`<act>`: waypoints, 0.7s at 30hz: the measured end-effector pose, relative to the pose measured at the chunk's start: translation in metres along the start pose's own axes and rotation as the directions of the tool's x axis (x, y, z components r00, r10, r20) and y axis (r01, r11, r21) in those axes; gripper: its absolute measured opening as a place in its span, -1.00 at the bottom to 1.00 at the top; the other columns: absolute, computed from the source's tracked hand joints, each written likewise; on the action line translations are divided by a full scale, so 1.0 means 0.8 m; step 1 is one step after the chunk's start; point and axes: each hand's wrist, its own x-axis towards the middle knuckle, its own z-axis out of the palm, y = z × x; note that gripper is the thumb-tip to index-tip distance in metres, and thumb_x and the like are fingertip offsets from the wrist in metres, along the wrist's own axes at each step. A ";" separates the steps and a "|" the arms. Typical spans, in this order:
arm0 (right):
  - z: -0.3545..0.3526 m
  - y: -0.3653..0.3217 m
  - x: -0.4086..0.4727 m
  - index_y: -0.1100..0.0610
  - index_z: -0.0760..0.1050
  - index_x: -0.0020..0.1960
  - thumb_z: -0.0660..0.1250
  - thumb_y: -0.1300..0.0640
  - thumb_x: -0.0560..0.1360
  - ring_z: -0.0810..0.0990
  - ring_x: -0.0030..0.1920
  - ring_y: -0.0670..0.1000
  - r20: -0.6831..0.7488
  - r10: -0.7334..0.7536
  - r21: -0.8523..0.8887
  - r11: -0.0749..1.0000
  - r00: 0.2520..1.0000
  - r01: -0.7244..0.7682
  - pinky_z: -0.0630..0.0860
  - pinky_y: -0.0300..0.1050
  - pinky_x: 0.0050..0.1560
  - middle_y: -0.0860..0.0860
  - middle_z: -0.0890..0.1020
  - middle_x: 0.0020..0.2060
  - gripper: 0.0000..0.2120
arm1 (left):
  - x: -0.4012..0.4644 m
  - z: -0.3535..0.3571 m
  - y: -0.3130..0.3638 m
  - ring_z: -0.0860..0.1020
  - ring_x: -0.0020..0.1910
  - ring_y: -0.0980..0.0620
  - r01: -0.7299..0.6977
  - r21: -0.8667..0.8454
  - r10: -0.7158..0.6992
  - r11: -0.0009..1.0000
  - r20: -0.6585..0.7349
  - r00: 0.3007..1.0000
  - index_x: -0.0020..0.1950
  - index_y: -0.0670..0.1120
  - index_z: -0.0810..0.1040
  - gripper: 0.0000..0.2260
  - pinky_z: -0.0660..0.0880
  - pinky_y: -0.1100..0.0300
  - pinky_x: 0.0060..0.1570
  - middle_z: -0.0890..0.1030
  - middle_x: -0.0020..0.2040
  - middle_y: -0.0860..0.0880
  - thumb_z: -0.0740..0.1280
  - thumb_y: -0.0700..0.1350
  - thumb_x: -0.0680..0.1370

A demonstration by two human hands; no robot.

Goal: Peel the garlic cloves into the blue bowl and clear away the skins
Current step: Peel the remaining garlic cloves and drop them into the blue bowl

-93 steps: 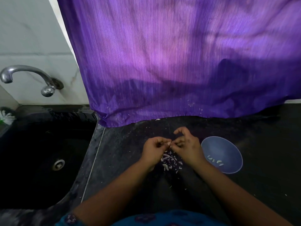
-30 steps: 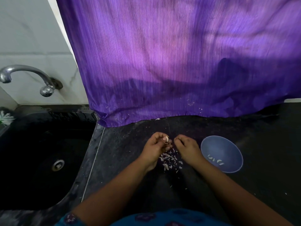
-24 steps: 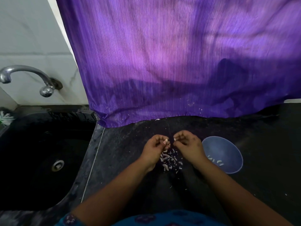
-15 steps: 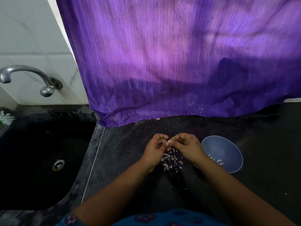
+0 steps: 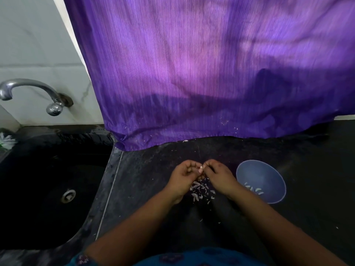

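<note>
A dark counter point(image 5: 307, 189) runs beside a black sink point(image 5: 48, 189), with a purple curtain point(image 5: 211, 73) hanging behind. Above a heap of skins point(image 5: 199, 190), the left hand point(image 5: 184, 174) pinches a pale clove point(image 5: 201, 169) at its fingertips, and the right hand point(image 5: 218, 172) curls in to pick at it. The bowl point(image 5: 269, 169), just right of the hands, holds a few peeled cloves point(image 5: 254, 190). The clove looks small, light and firm, its skin papery and likely clingy; best held by its sides, peeling from the tip.
</note>
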 end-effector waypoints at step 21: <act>-0.001 0.002 -0.004 0.22 0.62 -0.12 0.50 0.19 0.40 0.59 -0.31 -0.10 0.010 0.169 0.539 0.829 0.986 -0.148 0.48 -0.27 -0.27 0.08 0.69 -0.29 -0.89 | 0.002 0.006 0.012 0.62 -0.17 0.08 0.183 -0.342 -0.217 0.922 -0.065 0.974 -0.02 -0.25 0.56 -0.89 0.57 0.32 -0.08 0.62 -0.16 -0.11 0.28 -0.39 0.53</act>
